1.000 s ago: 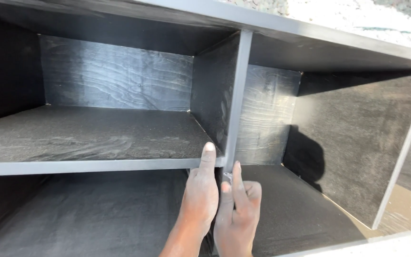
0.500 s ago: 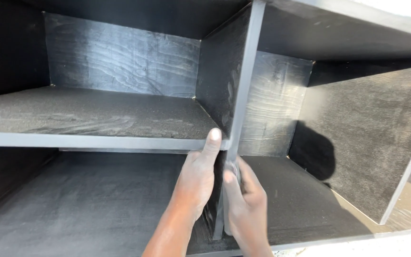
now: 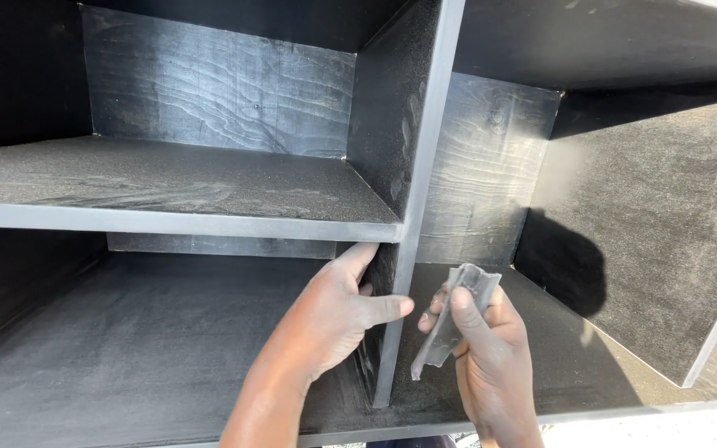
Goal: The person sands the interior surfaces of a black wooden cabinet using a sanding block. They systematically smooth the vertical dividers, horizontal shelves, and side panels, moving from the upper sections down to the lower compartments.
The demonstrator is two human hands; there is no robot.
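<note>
A black wooden cabinet lies before me with a vertical divider point(image 3: 419, 166) and a horizontal shelf point(image 3: 176, 220) meeting at the middle. My left hand point(image 3: 338, 311) grips the lower front edge of the divider, thumb on its right face and fingers reaching up under the shelf. My right hand point(image 3: 487, 348) hovers just right of the divider, pinching a folded grey piece of sandpaper point(image 3: 450, 319) between thumb and fingers. The sandpaper is close to the divider's edge but apart from it.
The right compartment has a slanted black side panel point(image 3: 657, 241) with a hand's shadow on it. A dusty bottom board point(image 3: 126, 348) spans the lower left compartment. The back panels point(image 3: 217, 83) show wood grain under dark paint. A pale front edge runs along the bottom right.
My view has moved closer and lower. My right hand has pulled away from the divider's edge to the right with the sandpaper; the left hand has slid lower on the divider.
</note>
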